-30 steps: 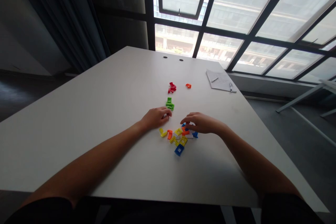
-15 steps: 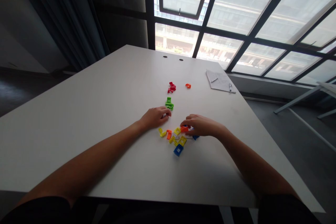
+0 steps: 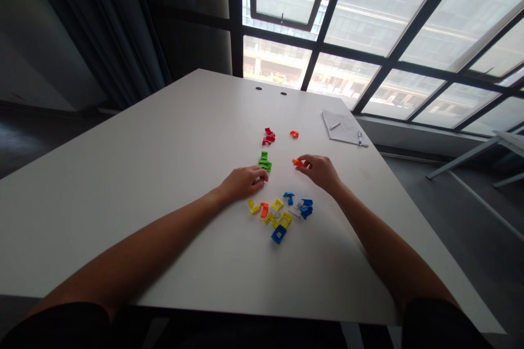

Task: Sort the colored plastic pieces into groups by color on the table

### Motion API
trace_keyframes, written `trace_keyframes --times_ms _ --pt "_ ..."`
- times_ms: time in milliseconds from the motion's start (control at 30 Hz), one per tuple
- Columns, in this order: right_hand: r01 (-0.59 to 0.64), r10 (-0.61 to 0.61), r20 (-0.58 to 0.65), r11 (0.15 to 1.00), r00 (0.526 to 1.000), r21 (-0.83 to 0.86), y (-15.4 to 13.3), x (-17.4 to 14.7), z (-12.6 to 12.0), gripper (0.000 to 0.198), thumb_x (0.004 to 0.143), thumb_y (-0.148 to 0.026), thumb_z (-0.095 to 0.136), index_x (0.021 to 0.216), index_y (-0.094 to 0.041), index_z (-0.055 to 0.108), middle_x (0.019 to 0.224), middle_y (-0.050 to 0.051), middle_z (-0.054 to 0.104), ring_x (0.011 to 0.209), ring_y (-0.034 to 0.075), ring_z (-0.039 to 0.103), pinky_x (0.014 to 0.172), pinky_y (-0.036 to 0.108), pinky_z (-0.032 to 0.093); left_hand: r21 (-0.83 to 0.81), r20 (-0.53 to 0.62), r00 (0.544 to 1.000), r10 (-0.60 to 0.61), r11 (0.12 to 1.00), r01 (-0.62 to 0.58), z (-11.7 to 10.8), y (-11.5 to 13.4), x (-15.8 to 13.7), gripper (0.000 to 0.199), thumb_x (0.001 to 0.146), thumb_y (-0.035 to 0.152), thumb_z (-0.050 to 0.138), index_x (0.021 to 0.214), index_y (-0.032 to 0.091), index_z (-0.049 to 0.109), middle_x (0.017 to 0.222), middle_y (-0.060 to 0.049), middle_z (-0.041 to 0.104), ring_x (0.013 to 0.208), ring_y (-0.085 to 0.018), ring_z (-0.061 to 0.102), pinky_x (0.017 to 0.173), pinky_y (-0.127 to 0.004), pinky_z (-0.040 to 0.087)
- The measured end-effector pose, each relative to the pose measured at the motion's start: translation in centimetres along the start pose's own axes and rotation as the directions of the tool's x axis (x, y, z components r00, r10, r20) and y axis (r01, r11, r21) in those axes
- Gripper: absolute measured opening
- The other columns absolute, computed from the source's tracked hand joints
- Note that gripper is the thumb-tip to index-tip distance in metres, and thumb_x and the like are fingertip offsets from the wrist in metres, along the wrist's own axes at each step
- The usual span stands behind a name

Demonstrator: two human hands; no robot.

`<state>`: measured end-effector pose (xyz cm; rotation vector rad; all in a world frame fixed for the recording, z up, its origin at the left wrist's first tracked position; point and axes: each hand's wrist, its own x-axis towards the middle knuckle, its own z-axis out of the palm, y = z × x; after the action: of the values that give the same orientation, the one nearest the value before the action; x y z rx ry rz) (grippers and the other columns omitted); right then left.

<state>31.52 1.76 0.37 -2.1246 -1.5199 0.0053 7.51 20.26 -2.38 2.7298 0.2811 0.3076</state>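
Head view: orange piece (image 3: 297, 163), small and plastic-looking, pinched between thumb and fingers of the right hand (image 3: 321, 170), over the middle of the white table (image 3: 176, 147). Fingers of this hand closed on the piece, tips pointing to the left. Cannot tell from this angle about contact between piece and table.

Just beside the green pieces (image 3: 265, 163), on their near side, left hand (image 3: 244, 181) with fingers curled and low at the table. Cannot tell about anything under these fingers, or about a touch with the green.

Nearer to the body, below both hands, a loose pile: yellow pieces (image 3: 285, 220), one more orange block (image 3: 264, 209), pale pieces (image 3: 295, 211), blue pieces (image 3: 307, 209) at the right side, a light-blue piece (image 3: 289, 197) at the upper edge, and a square blue frame (image 3: 279, 235) nearest to the body, touching a yellow one.

Farther away, beyond the green, red pieces (image 3: 268, 137) in one group; to the right of them, well apart, a single orange bit (image 3: 294, 134).

Near the right edge of the table, paper (image 3: 347, 130) with writing and pens (image 3: 334, 126) on top. At the far end, large windows (image 3: 356, 5); to the left, a dark curtain (image 3: 102, 22).
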Motion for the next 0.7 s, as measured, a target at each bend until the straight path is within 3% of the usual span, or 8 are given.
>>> trace_keyframes --times_ms 100,267,400,533,700 --pt "-0.126 0.117 -0.062 0.977 0.991 -0.172 2.8 0.8 1.4 0.026 0.095 -0.033 0.069 0.118 -0.022 0.077 0.099 0.006 0.079 0.082 0.021 0.070 0.077 0.031 0.050 0.009 0.003 1.000 -0.004 1.000 0.003 0.0 0.1 0.1 0.021 0.092 0.027 0.055 0.102 0.029 0.073 0.112 0.002 0.075 0.080 -0.017 0.066 0.069 -0.028 0.044" --pt "-0.140 0.151 0.044 0.972 0.988 -0.186 4.7 1.0 2.2 0.034 0.097 -0.035 0.065 0.129 -0.025 0.073 0.105 0.005 0.077 0.086 0.020 0.069 0.080 0.031 0.050 0.005 0.003 1.000 0.007 1.000 -0.007 -0.1 0.1 0.0 0.022 0.093 0.029 0.053 0.102 0.028 0.074 0.114 0.001 0.075 0.080 -0.017 0.066 0.069 -0.029 0.045" --pt "-0.127 0.139 0.047 0.971 0.989 -0.202 4.3 0.7 2.0 0.044 0.096 -0.035 0.064 0.140 -0.026 0.067 0.106 0.006 0.076 0.084 0.020 0.068 0.080 0.031 0.050 0.006 0.006 1.000 0.013 1.000 -0.013 -0.1 0.1 0.0 0.023 0.094 0.029 0.053 0.102 0.028 0.074 0.112 0.000 0.075 0.079 -0.017 0.066 0.068 -0.028 0.046" --pt "-0.096 0.100 0.000 0.954 0.995 -0.284 3.2 -0.2 2.0 0.041 0.100 -0.032 0.055 0.138 -0.025 0.069 0.103 0.008 0.076 0.084 0.022 0.068 0.077 0.031 0.049 0.008 0.005 1.000 0.019 1.000 -0.019 0.0 0.0 0.0 0.023 0.094 0.030 0.052 0.103 0.028 0.074 0.111 0.000 0.075 0.079 -0.017 0.066 0.068 -0.028 0.046" --pt "-0.102 0.134 0.065 0.927 0.989 -0.361 2.3 -0.7 2.4 0.045 0.102 -0.036 0.051 0.145 -0.028 0.066 0.103 0.010 0.079 0.086 0.026 0.071 0.079 0.034 0.051 0.008 0.001 1.000 0.022 1.000 -0.022 -0.1 0.0 0.0 0.023 0.094 0.030 0.052 0.102 0.028 0.074 0.112 0.000 0.075 0.079 -0.017 0.066 0.069 -0.028 0.047"
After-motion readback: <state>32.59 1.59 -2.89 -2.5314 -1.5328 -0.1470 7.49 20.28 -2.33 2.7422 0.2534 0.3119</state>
